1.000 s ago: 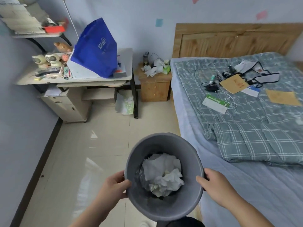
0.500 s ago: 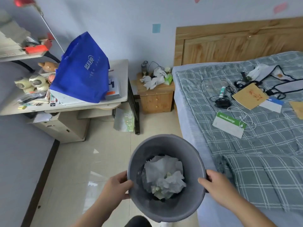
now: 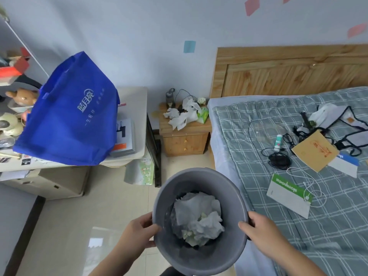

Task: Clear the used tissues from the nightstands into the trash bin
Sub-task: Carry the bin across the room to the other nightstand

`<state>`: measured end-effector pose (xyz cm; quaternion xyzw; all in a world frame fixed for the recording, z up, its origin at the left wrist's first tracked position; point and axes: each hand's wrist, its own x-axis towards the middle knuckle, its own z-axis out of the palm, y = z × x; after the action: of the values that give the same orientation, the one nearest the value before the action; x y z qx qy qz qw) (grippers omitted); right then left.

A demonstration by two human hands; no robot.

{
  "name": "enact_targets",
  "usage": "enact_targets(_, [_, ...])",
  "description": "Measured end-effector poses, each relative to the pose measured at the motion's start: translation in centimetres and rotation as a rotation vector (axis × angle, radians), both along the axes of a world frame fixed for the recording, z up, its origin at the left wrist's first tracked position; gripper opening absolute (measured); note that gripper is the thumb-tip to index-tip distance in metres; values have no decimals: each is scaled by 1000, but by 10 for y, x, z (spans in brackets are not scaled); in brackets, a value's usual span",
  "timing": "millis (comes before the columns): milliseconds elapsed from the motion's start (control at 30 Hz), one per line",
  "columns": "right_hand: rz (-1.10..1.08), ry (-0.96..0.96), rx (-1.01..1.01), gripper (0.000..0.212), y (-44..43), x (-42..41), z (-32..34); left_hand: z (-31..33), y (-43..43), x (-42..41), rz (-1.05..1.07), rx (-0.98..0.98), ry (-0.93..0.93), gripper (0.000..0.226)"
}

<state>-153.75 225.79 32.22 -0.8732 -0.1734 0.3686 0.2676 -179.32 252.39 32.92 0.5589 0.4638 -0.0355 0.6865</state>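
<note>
I hold a round grey trash bin (image 3: 199, 259) in front of me with both hands. My left hand (image 3: 137, 232) grips its left rim and my right hand (image 3: 260, 230) grips its right rim. Crumpled white tissues (image 3: 199, 216) lie inside the bin. Ahead stands a small wooden nightstand (image 3: 185, 142) between the desk and the bed. Several crumpled white tissues (image 3: 182, 116) are scattered on its top, next to a green tissue pack (image 3: 203, 115) and a small bottle (image 3: 169, 97).
A desk (image 3: 137, 104) at the left carries a big blue bag (image 3: 69, 120), books and toys. A bed (image 3: 298, 176) with a checked cover fills the right, strewn with cables, envelopes and cards. Tiled floor (image 3: 111, 206) runs between desk and bed up to the nightstand.
The nightstand, desk and bed have grown larger and nearer in view as I carry the bin toward them. Both hands keep the same grip on the rim.
</note>
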Motion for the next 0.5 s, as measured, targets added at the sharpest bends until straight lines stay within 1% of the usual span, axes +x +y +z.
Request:
enact_targets(133, [-33, 25, -46, 24, 46, 43, 5, -1, 53, 54, -48, -27, -2, 41])
enact_targets(233, [-31, 29, -45, 24, 79, 74, 14, 2, 93, 91, -93, -26, -8, 44])
enact_targets(367, [-39, 24, -44, 24, 114, 127, 17, -1, 130, 144, -69, -58, 7, 46])
enact_targets(433, [-40, 28, -32, 23, 133, 154, 11, -5, 145, 168, -51, -63, 34, 45])
enact_targets(500, [-28, 30, -26, 27, 153, 182, 0, -14, 162, 193, -42, -57, 68, 49])
